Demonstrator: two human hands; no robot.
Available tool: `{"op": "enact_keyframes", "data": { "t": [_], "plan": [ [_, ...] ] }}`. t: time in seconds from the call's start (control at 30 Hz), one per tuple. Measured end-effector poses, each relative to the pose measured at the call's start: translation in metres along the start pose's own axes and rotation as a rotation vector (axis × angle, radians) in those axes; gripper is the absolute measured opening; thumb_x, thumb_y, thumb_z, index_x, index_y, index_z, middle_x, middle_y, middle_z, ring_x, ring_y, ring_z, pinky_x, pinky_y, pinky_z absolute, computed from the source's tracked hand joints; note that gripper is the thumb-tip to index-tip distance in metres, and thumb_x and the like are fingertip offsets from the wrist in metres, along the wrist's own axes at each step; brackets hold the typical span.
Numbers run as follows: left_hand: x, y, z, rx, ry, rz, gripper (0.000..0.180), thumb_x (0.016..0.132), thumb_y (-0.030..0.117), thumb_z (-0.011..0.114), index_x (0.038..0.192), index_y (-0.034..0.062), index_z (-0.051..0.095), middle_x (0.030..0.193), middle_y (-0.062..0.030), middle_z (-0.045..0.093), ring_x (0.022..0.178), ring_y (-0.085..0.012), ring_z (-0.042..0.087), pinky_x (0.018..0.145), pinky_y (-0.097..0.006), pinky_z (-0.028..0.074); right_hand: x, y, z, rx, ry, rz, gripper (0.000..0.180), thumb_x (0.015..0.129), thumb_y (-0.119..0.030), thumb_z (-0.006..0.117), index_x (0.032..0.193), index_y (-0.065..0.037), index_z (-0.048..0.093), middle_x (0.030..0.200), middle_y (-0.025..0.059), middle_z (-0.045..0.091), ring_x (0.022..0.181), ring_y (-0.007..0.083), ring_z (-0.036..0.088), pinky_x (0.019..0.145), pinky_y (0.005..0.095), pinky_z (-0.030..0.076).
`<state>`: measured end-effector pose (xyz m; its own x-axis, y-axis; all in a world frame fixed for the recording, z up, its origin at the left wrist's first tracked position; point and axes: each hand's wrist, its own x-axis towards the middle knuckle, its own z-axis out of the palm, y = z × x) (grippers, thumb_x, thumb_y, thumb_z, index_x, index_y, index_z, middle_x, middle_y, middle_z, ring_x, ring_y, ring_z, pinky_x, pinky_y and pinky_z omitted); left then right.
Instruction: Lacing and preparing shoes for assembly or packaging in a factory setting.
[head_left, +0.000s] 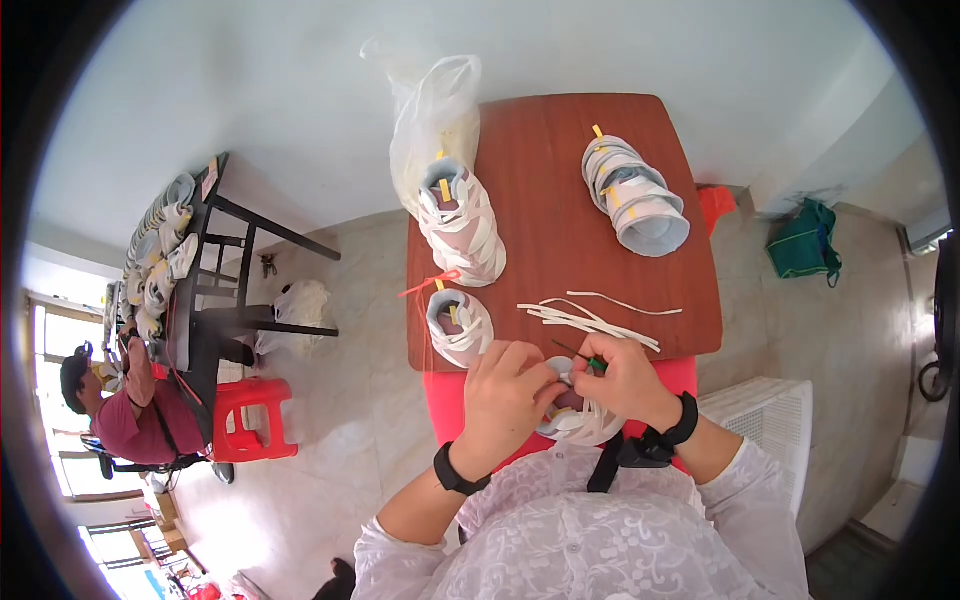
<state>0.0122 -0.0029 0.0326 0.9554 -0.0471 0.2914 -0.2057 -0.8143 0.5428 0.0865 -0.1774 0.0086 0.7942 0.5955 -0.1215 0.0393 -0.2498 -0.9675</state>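
Two hands meet over one white shoe (580, 420) that we hold just off the near edge of the brown table (560, 220), above a red stool (445, 405). Our left hand (505, 385) curls its fingers closed around the shoe's top; our right hand (625, 378) pinches a thin green tool (590, 362) against the shoe — thumb and fingers closed tight on it.

On the table, a loose bundle of white laces (590, 318) lies just beyond the hands, near the front edge. Left of the laces sits another white shoe with a yellow tag (460, 325), touching the table's left front corner. Farther back on the left stands a pair of white shoes (462, 225), partly inside a clear plastic bag (435, 120). At the back right lies a second pair (635, 195) — grey-white, tilted. Well left of the table, a person in a red shirt (125, 410) sits beside a black rack of shoes (165, 250) and a red plastic stool (255, 420).
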Motion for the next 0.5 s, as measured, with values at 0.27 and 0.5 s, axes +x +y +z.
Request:
{"op": "enact_keyframes", "data": {
  "t": [0.27, 0.5],
  "plan": [
    [0.005, 0.002, -0.005, 0.052, 0.052, 0.076, 0.019, 0.060, 0.010, 0.079, 0.073, 0.0088, 0.065, 0.083, -0.0004, 0.060, 0.081, -0.0221, 0.056, 0.070, -0.037, 0.045, 0.012, 0.001, -0.018, 0.278, -0.242, 0.089, 0.011, 0.076, -0.007, 0.067, 0.077, -0.001, 0.059, 0.070, -0.0021, 0.058, 0.063, 0.0041, 0.051, 0.056, 0.0226, 0.041],
    [0.009, 0.012, 0.006, -0.179, 0.121, -0.053, 0.018, 0.061, 0.002, 0.073, 0.075, 0.0072, 0.064, 0.084, -0.0021, 0.059, 0.087, -0.0245, 0.054, 0.075, -0.037, 0.042, 0.014, 0.001, -0.021, 0.343, -0.261, 0.069, 0.012, 0.076, -0.006, 0.070, 0.077, -0.001, 0.059, 0.075, -0.0012, 0.059, 0.068, 0.0047, 0.051, 0.059, 0.0225, 0.042]
  ]
}}
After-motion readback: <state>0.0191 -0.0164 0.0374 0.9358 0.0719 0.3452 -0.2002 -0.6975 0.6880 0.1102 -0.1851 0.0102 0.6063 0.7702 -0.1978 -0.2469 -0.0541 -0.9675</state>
